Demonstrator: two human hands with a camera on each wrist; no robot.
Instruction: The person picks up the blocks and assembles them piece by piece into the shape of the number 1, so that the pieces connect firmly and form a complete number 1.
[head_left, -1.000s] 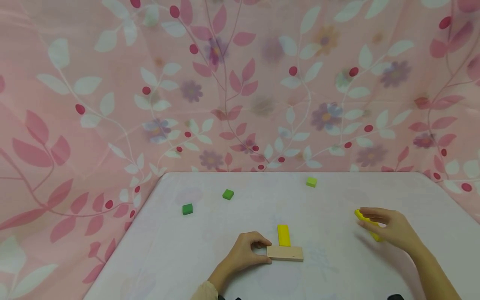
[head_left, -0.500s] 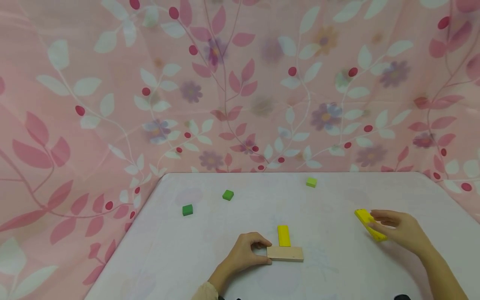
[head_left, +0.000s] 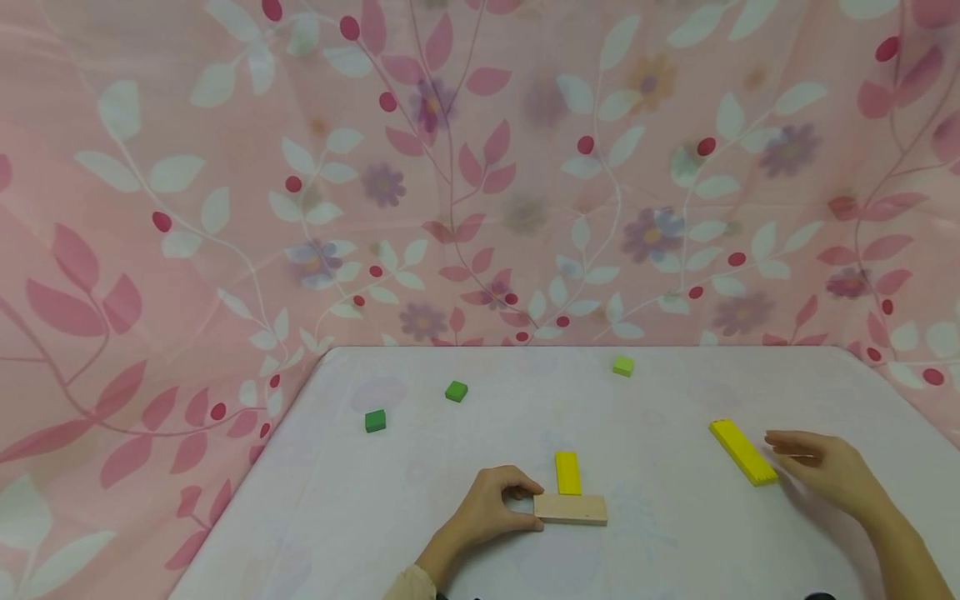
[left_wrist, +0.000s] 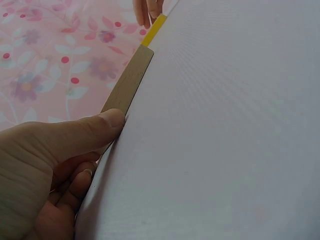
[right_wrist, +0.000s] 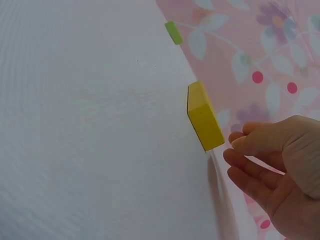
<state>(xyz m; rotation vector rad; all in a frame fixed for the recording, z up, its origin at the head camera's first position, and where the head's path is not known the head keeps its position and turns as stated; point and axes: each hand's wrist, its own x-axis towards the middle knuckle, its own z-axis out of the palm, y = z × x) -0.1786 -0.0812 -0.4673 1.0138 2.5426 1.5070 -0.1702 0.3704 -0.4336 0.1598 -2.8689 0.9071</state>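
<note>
My left hand (head_left: 491, 504) grips the left end of a plain wooden block (head_left: 570, 509), thumb on its near side and fingers on its far side. The block lies crosswise on the table; in the left wrist view the thumb presses along the wood (left_wrist: 129, 80). Just behind it, a short flat yellow block (head_left: 567, 472) points away, its near end right at the wooden one. Over on the right, a longer yellow block (head_left: 742, 452) lies slantwise. Beside its near end my right hand (head_left: 832, 471) hovers with relaxed fingers and holds nothing; the right wrist view shows a small gap to the yellow block (right_wrist: 204, 117).
Two small green blocks, one dark green (head_left: 376, 421) and one mid green (head_left: 456, 392), lie at the back left. A light green block (head_left: 623, 367) sits near the far edge of the white-covered table (head_left: 337, 517). Behind hangs a pink floral cloth (head_left: 525, 208).
My right hand has drawn back to the right, off the longer yellow block, which now shows whole in the same spot. My left hand and the wooden block have stayed put.
</note>
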